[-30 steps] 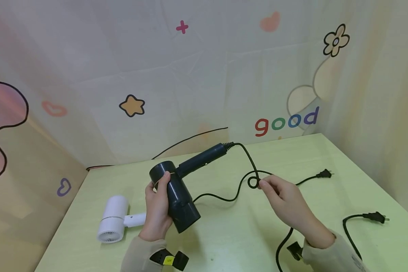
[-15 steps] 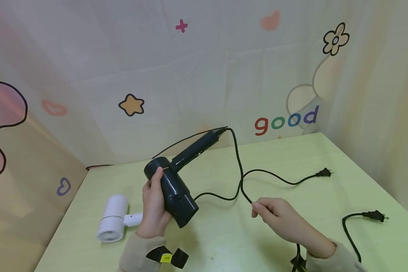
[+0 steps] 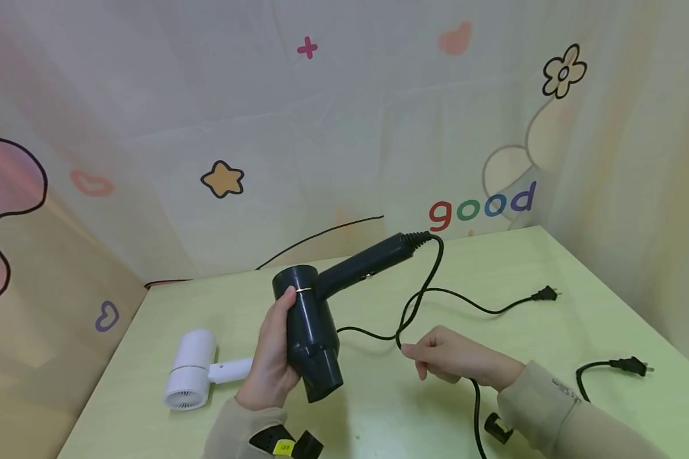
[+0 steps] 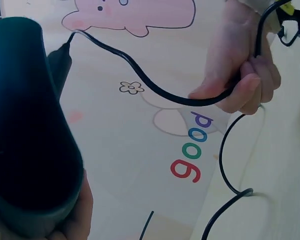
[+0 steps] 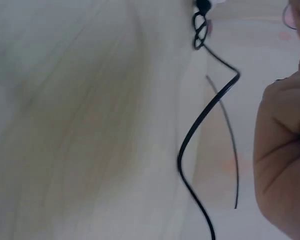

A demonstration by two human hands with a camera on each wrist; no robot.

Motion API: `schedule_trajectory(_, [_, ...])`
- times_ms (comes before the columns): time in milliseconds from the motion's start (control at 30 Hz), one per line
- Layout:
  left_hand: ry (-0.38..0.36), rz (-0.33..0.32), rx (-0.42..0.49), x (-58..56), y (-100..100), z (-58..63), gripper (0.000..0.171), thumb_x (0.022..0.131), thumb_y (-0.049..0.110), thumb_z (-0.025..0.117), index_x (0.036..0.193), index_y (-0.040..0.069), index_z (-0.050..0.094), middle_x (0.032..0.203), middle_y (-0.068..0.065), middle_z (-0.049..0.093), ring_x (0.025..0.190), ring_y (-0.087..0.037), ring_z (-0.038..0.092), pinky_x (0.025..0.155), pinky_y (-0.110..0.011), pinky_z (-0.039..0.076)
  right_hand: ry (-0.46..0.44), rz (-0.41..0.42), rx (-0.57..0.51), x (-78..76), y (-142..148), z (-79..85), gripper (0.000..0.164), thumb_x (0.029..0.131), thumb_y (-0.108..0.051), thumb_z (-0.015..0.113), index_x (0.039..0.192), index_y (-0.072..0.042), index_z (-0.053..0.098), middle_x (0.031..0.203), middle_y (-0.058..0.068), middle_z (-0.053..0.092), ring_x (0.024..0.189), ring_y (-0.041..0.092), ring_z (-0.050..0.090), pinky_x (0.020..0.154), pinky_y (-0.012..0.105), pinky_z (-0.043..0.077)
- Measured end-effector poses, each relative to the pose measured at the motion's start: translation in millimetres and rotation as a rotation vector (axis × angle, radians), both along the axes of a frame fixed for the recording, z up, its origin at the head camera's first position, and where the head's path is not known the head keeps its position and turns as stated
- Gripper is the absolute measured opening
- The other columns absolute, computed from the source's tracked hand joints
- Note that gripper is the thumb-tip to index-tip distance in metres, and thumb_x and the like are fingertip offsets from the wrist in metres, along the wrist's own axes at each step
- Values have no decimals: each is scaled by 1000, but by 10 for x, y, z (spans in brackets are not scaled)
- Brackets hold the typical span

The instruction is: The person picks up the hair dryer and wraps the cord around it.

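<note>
My left hand [image 3: 274, 357] grips a dark hair dryer [image 3: 316, 325] by its barrel, above the table. The dryer's handle slants up to the right, and a black cord [image 3: 436, 264] hangs from its end. Lower down, my right hand [image 3: 459, 357] pinches this cord between thumb and fingers; in the left wrist view the cord [image 4: 165, 97] runs into the curled fingers of that hand [image 4: 245, 75]. A white hair dryer [image 3: 191, 370] lies on the table behind my left hand, which hides the end of its handle.
Another black cord [image 3: 367, 333] crosses the pale green table [image 3: 379, 408] to a plug [image 3: 545, 293] at the back right. A second plug [image 3: 631, 365] lies nearer the right edge. A printed curtain [image 3: 344, 140] stands behind the table.
Over the last half second the dark hair dryer moved right and its handle tilted lower. My right hand shifted left with the cord. Earlier it came down and the cord's small loop opened out.
</note>
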State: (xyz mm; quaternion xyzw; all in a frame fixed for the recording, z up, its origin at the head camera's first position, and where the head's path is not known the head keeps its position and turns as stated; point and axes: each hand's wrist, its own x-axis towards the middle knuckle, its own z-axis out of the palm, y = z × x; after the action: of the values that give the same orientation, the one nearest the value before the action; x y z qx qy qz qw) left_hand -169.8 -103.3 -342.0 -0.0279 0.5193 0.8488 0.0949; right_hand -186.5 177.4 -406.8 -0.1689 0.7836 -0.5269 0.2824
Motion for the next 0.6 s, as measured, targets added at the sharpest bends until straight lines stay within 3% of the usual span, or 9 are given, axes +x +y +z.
schedule_trajectory(167, [33,-87,-77,15,-14,-19,46,96,44,45,128,17,28,103,-2,53,84,-13,59,70,-30,53,-7,-55,148,-175,36,40,54,86,-50,62,57,-6,53,43,-7,27,38,9,16,38,22,17])
schedule_trajectory(267, [48,-117,-138,2,-30,-52,43,95,41,47,125,16,28,99,-3,55,81,-14,60,67,-31,54,54,-121,253,-272,47,124,53,80,-54,66,60,-6,55,45,-6,30,40,9,21,41,22,19])
schedule_trajectory(300, [56,-120,-152,-6,-37,-69,44,95,40,48,126,16,28,99,-3,55,80,-15,60,67,-32,54,77,-138,274,-299,47,162,51,80,-55,67,66,-7,60,49,-6,35,43,10,27,43,23,25])
schedule_trajectory(400, [70,-96,-204,-35,-68,-119,47,95,38,50,129,15,28,99,-5,56,80,-16,61,67,-33,54,178,-154,249,-379,51,276,43,83,-48,66,89,-6,69,65,-2,56,63,13,51,59,28,39])
schedule_trajectory(500, [66,-54,-252,-77,-104,-172,51,94,38,53,132,15,27,100,-6,56,81,-17,62,68,-34,54,316,-138,191,-426,74,414,26,90,-26,61,99,-3,70,84,3,66,86,18,57,75,34,41])
schedule_trajectory(600, [46,-24,-295,-116,-140,-218,56,93,39,55,136,18,25,104,-8,54,83,-17,62,70,-34,54,389,-161,180,-465,106,539,17,89,-12,56,85,-1,69,77,1,61,73,14,51,65,29,36])
